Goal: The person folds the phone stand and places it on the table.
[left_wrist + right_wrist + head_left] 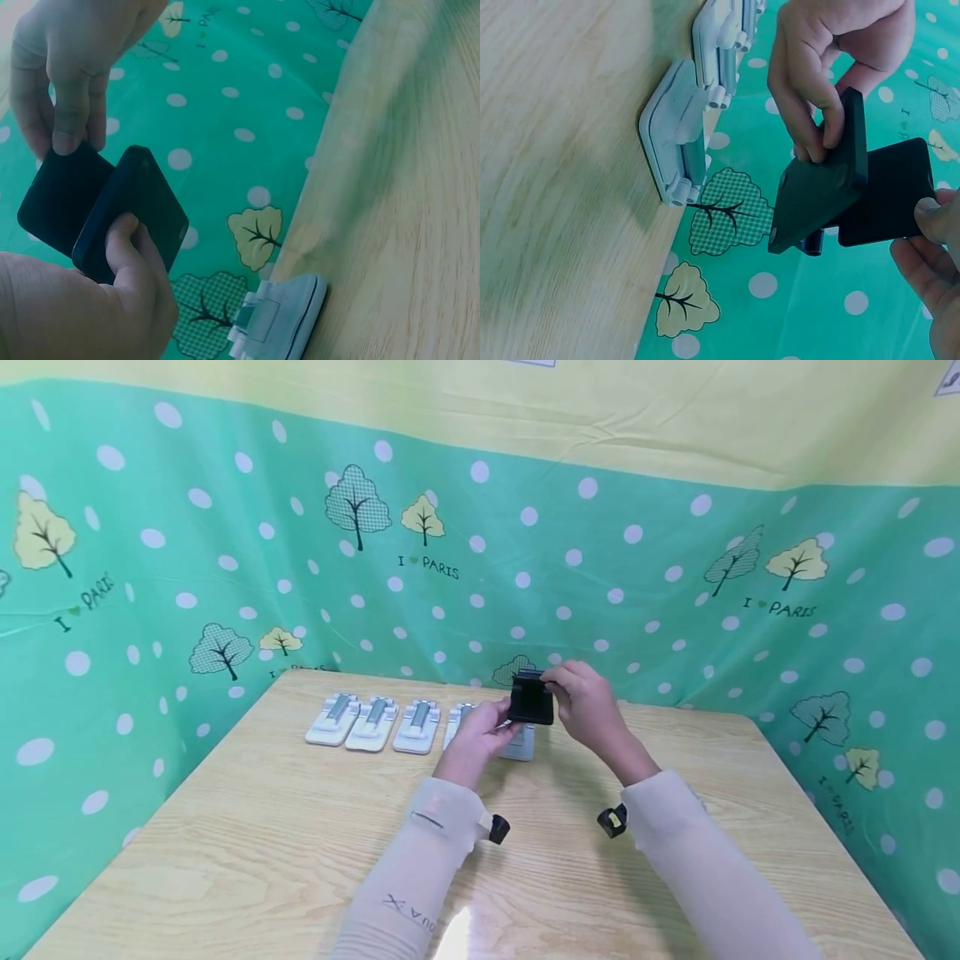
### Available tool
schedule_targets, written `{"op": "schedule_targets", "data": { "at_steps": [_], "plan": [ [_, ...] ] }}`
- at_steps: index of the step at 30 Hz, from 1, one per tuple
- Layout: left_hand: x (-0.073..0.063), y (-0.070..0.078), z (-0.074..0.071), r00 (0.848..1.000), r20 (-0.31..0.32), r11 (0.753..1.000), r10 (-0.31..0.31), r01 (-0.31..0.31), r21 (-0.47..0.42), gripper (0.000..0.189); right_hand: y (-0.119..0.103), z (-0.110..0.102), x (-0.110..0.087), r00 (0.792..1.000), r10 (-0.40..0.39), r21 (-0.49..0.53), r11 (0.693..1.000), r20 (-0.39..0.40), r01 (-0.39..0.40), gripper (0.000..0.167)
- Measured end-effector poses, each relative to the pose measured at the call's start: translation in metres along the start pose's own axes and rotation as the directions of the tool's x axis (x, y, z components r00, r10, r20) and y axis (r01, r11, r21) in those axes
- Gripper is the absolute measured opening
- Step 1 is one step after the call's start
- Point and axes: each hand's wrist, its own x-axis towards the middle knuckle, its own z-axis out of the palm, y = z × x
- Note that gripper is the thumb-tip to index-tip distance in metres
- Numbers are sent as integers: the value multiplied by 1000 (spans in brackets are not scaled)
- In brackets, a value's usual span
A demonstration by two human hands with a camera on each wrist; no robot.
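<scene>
In both hands, above the far half of the table, is a black folding phone stand, its two flat plates spread apart at an angle. My left hand grips the thicker plate, with the thumb across its face in the left wrist view. The fingertips of my right hand pinch the edge of the other plate. A small hinge part shows beneath the plates in the right wrist view. Below and behind the left hand lies a white folded phone stand, partly covered by that hand.
Several more white folded phone stands lie in a row along the table's far left side. The wooden table ends at a green dotted curtain behind and at both sides. Each wrist carries a small black camera.
</scene>
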Motion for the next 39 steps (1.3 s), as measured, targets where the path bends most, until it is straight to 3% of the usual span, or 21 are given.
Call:
{"op": "schedule_targets", "data": {
  "at_steps": [13, 19, 27, 39],
  "plan": [
    [-5, 6, -1, 999, 1, 992, -46, 46, -120, 35, -5, 0, -5, 995, -40, 30, 999, 93, 38, 16],
    [-6, 7, -1, 998, -30, 994, -50, 47, -96, 24, -5, 1, -9, 992, -67, 24, 998, 103, 65, 21],
    [-4, 8, -2, 998, -4, 996, -56, 56, -65, 43, -6, 2, -16, 981, -100, 3, 995, 169, 101, 22],
    [-6, 9, -5, 999, 26, 999, -39, 40, -18, 38, -6, 4, -22, 977, -95, -3, 995, 190, 97, 25]
  ]
}}
